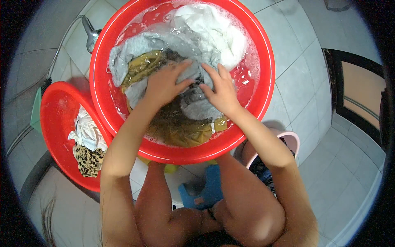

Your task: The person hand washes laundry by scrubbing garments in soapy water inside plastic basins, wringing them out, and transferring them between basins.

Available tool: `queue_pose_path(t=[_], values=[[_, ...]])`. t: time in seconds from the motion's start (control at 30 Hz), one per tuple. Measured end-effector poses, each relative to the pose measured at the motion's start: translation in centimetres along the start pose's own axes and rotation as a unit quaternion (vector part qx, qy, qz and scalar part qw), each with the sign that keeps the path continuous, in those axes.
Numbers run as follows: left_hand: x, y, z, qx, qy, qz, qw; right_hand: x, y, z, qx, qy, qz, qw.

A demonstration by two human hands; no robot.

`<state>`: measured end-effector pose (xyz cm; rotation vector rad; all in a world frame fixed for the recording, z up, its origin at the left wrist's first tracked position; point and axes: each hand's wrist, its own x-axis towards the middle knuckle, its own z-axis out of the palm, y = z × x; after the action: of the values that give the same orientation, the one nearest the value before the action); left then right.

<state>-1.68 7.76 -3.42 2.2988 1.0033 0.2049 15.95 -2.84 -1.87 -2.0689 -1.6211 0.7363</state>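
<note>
A large red plastic basin (269, 61) holds soapy water and wet clothes. My left hand (168, 81) rests with fingers spread over the middle of the pile, its fingertips by dark and grey cloth. My right hand (221, 89) lies palm down on grey cloth just to the right, fingers apart. White fabric (213, 34) bunches at the basin's upper right. Light grey fabric (135, 51) curves along the upper left. Mustard-yellow cloth (182, 136) lies under water along the near side. Both hands touch or hover close to the clothes; the exact contact is hard to tell.
At left, a smaller tilted red basin (58, 123) holds a white garment (89, 131) and a patterned cloth (88, 160). A shower head (92, 37) lies behind the large basin. A pink tub (293, 139) with dark clothes stands at right, and a blue plastic stool (203, 191) is below.
</note>
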Motion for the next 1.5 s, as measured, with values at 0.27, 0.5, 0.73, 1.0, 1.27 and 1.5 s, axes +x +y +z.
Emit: queue_pose_path(t=[0.27, 0.5, 0.73, 1.0, 1.27, 1.5], values=[[-1.9, -4.8, 5.6, 0.021, 0.058, 0.003, 0.998, 3.2, 0.8, 1.0, -0.022, -0.178, 0.056, 0.982], [0.2, -1.5, 2.6, -0.227, 0.015, -0.249, 0.942, 5.6, -0.5, 4.8, 0.332, 0.029, 0.255, 0.908], [-3.6, 8.7, -3.2, -0.157, -0.032, 0.044, 0.986, 4.5, -1.2, 4.4, 0.721, -0.206, 0.298, 0.591], [0.5, 4.5, -2.0, -0.102, 0.176, -0.044, 0.978, 1.1, -6.6, 2.4, 0.646, -0.003, 0.352, 0.678], [-0.2, 4.2, -1.9, -0.073, 0.162, 0.147, 0.973, 0.8, -3.3, 1.1, 0.734, -0.075, 0.322, 0.593], [-1.6, -0.5, -1.1, -0.142, 0.148, -0.063, 0.977, 2.0, 0.0, 0.5, 0.338, 0.008, 0.168, 0.926]])
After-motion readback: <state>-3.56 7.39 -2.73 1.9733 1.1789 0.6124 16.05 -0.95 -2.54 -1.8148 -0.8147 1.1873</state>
